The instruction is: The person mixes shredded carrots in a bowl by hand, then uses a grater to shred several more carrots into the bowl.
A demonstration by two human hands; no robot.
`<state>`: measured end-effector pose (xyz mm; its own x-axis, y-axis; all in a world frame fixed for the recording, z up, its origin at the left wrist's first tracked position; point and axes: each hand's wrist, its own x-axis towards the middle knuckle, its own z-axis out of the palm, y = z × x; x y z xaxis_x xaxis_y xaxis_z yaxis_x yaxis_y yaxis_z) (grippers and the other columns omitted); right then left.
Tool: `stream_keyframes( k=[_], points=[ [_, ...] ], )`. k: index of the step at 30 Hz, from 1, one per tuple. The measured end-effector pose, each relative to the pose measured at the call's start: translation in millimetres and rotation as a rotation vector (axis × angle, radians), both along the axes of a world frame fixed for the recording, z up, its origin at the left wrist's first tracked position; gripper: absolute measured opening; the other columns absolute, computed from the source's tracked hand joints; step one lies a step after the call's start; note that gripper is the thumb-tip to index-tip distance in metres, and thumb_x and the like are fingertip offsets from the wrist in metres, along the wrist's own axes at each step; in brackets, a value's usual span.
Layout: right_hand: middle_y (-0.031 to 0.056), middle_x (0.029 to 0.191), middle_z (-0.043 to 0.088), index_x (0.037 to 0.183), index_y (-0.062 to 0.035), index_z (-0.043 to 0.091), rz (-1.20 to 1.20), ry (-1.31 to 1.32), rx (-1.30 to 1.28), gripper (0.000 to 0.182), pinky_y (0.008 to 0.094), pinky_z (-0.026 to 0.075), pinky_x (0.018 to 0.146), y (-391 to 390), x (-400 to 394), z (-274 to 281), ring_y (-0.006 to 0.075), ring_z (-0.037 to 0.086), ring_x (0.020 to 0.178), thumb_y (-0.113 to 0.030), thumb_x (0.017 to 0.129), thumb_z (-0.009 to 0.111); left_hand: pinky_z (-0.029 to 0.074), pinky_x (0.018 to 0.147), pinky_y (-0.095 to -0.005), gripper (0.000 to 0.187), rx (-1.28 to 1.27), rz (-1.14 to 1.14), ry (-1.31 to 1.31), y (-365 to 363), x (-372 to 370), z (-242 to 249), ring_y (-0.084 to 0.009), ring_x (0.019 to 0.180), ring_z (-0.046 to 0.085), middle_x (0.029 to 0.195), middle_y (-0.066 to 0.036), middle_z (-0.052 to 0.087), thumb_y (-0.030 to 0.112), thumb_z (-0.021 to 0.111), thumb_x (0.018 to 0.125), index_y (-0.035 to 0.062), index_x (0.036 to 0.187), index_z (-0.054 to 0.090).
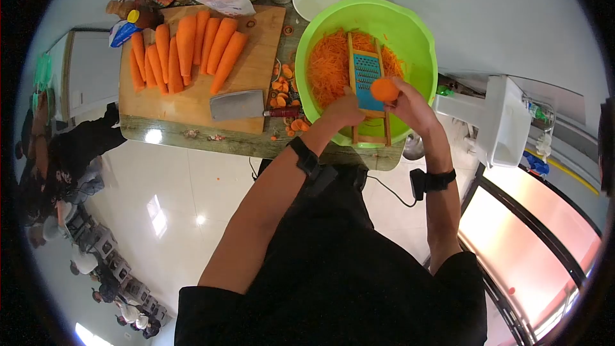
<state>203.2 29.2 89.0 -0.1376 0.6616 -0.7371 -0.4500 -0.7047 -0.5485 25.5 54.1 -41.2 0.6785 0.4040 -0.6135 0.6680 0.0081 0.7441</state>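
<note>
White tiled floor is showing below a worn tabletop that is carrying everything in the head view, the only view there is. On it a green bowl is sitting to the right of a wooden cutting board, and a grater is leaning inside the bowl, its long axis running from the near rim up and away from the person, its lower end resting on that rim. Shredded carrot is lying heaped in the bowl to the left of the grater.

The right hand is gripping a carrot stub and pressing it against the right edge of the grater, about halfway up its face; the stub's cut end is facing the camera. The left hand is closed around the grater's lower left side rail, steadying it. Both hands are touching the grater, so the stub is lying just right of the left hand and directly in the right one. Both forearms are reaching forward and slightly inward, each wrist wearing a dark band.

On the board, whole peeled carrots are lying side by side, long axes pointing away from the person, well apart from both hands and nearer the left. A cleaver is lying flat at the board's near edge, handle toward the bowl, with carrot ends scattered between board and bowl.
</note>
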Motion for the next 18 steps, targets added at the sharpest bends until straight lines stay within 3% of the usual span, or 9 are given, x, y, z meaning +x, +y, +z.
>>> stream_keyframes(
  k=[1, 3, 4, 6, 8, 9, 13, 15, 18],
  points=[
    [0.0073, 0.110, 0.060, 0.127, -0.0031, 0.051, 0.015, -0.157, 0.056, 0.041, 0.0319, 0.048, 0.076, -6.3, -1.9, 0.0, 0.0182, 0.058, 0.088, -0.034, 0.099, 0.054, 0.056, 0.071, -0.0373, 0.090, 0.001, 0.003, -0.003, -2.8, 1.7, -6.7, -0.0343, 0.092, 0.070, 0.097, -0.025, 0.069, 0.015, 0.061, 0.080, -0.0283, 0.137, 0.007],
    [0.0083, 0.113, 0.061, 0.128, -0.0011, 0.052, 0.037, -0.317, 0.116, 0.042, 0.0338, 0.049, 0.080, -9.2, -2.1, -4.2, 0.0203, 0.060, 0.092, -0.031, 0.098, 0.057, 0.056, 0.077, -0.0382, 0.077, 0.053, 0.084, -0.045, -4.1, 3.3, -6.8, -0.0343, 0.097, 0.068, 0.103, -0.025, 0.068, 0.016, 0.059, 0.082, -0.0149, 0.143, 0.025],
    [0.0109, 0.116, 0.062, 0.127, 0.0007, 0.054, 0.237, -0.545, 0.195, 0.041, 0.0349, 0.050, 0.083, -9.2, -1.5, -7.5, 0.0226, 0.062, 0.095, -0.027, 0.097, 0.059, 0.056, 0.077, -0.0382, 0.077, 0.053, 0.090, -0.049, -2.3, 2.9, -2.2, -0.0343, 0.097, 0.068, 0.103, -0.025, 0.068, 0.016, 0.059, 0.082, -0.0149, 0.143, 0.025],
    [0.0135, 0.118, 0.062, 0.126, 0.0026, 0.055, 0.443, -0.772, 0.272, 0.041, 0.0360, 0.050, 0.087, -11.8, -4.0, -5.0, 0.0250, 0.063, 0.098, -0.024, 0.095, 0.062, 0.054, 0.084, -0.0404, 0.062, 0.130, -0.026, -0.104, -0.3, 2.2, 3.8, -0.0335, 0.102, 0.066, 0.109, -0.027, 0.066, 0.016, 0.059, 0.082, 0.0063, 0.142, 0.044],
    [0.0196, 0.113, 0.063, 0.123, 0.0010, 0.058, 0.650, -1.171, 0.435, 0.040, 0.0397, 0.050, 0.088, -14.9, -13.6, 5.2, 0.0341, 0.062, 0.107, -0.023, 0.092, 0.063, 0.053, 0.086, -0.0412, 0.058, 0.121, -0.008, -0.096, 1.3, 3.4, 7.8, -0.0335, 0.104, 0.066, 0.111, -0.028, 0.065, 0.016, 0.059, 0.082, 0.0131, 0.139, 0.049],
    [0.0196, 0.113, 0.063, 0.123, 0.0010, 0.058, 0.657, -1.170, 0.439, 0.040, 0.0397, 0.050, 0.088, -14.0, -13.6, 5.2, 0.0341, 0.062, 0.107, -0.023, 0.092, 0.063, 0.053, 0.088, -0.0421, 0.054, 0.108, 0.007, -0.084, 1.6, 2.8, 9.9, -0.0335, 0.106, 0.065, 0.113, -0.029, 0.064, 0.016, 0.059, 0.082, 0.0198, 0.136, 0.054],
    [0.0252, 0.101, 0.060, 0.117, 0.0034, 0.054, 0.743, -1.404, 0.635, 0.036, 0.0481, 0.050, 0.085, -18.0, -12.4, -12.7, 0.0417, 0.061, 0.097, -0.021, 0.092, 0.058, 0.053, 0.088, -0.0416, 0.051, 0.073, 0.019, -0.134, 6.7, -3.2, 32.0, -0.0342, 0.105, 0.065, 0.114, -0.025, 0.065, 0.015, 0.060, 0.081, 0.0163, 0.132, 0.056],
    [0.0255, 0.096, 0.059, 0.113, 0.0041, 0.052, 0.819, -1.568, 0.699, 0.033, 0.0500, 0.050, 0.083, -18.9, -13.2, -16.2, 0.0424, 0.061, 0.093, -0.022, 0.093, 0.056, 0.053, 0.086, -0.0427, 0.044, -0.054, 0.046, 0.123, 11.1, -4.2, 50.4, -0.0351, 0.104, 0.065, 0.115, -0.021, 0.066, 0.014, 0.059, 0.082, 0.0161, 0.125, 0.061],
    [0.0240, 0.088, 0.056, 0.106, 0.0022, 0.048, 0.835, -1.625, 0.652, 0.029, 0.0512, 0.052, 0.075, -14.8, -24.7, -14.3, 0.0419, 0.062, 0.087, -0.024, 0.094, 0.054, 0.053, 0.084, -0.0445, 0.040, 0.100, 0.025, -0.065, 7.3, -10.5, 52.6, -0.0357, 0.102, 0.065, 0.115, -0.017, 0.067, 0.014, 0.058, 0.082, 0.0160, 0.122, 0.063]
  ],
)
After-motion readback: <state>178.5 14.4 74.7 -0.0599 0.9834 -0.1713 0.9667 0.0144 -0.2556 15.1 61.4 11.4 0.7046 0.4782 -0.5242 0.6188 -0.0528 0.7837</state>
